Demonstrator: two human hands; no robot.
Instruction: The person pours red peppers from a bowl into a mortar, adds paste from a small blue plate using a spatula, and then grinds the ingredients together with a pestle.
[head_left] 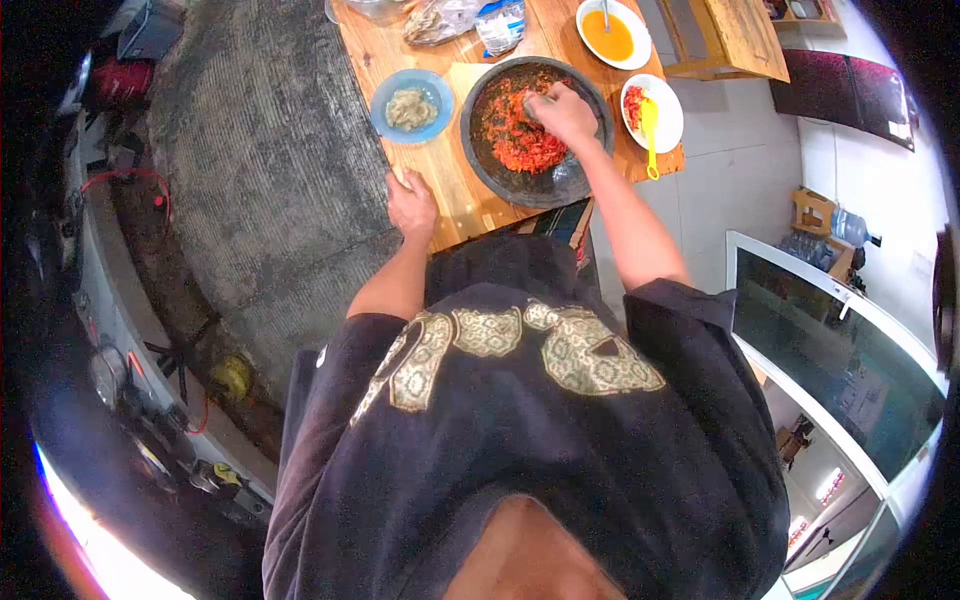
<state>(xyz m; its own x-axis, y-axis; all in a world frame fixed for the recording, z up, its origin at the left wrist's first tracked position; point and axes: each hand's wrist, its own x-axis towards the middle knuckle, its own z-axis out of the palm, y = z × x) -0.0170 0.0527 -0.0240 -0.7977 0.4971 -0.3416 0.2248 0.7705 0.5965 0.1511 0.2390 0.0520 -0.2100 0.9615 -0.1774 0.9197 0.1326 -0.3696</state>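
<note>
A wide dark stone mortar (485, 176) stands on the wooden table (460, 215), with crushed red paste (520, 148) spread inside. Over the paste, my right hand (566, 114) is closed round a grey stone pestle (532, 106), most of it hidden by the fingers. My left hand (411, 203) grips the table's left edge near the front corner, fingers bent over the wood. Left of the mortar sits a blue bowl (436, 92) with a pale, wet food in it. On the right, a white bowl (672, 125) holds red pieces and a yellow spoon (650, 135).
A white bowl of orange liquid (610, 44) with a spoon stands at the back right. Plastic bags (445, 20) and a blue-white packet (500, 27) lie behind the mortar. Beyond the table's right side is a wooden stand (735, 40); a glass-paned frame (830, 340) is lower right.
</note>
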